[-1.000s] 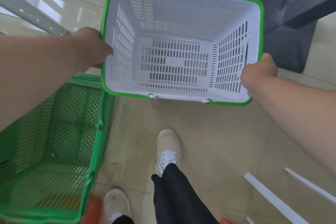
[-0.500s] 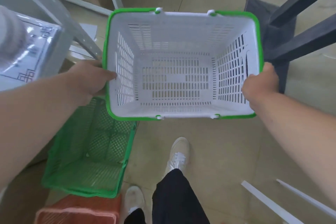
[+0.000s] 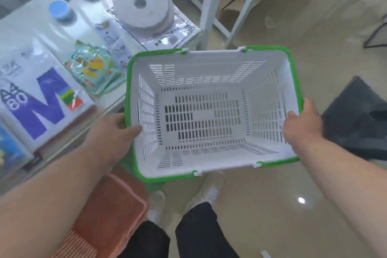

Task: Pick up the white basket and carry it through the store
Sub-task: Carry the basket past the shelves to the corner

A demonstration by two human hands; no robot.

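Head view shows the white basket point(image 3: 209, 115), clamped at both sides by left hand point(image 3: 113, 132) and right hand point(image 3: 301, 125), now carried beside a stocked surface point(image 3: 41, 27), so the carry is underway.

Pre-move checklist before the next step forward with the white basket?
1. Left hand gripping the left rim: ok.
2. Right hand gripping the right rim: ok.
3. White basket off the floor, roughly level: ok.
4. Basket empty, nothing to spill: ok.
5. Clearance to the display table on the left: not ok, the left rim sits right at its edge.
6. Floor ahead: cannot tell; white frame legs stand just beyond the basket, and the basket hides the ground.
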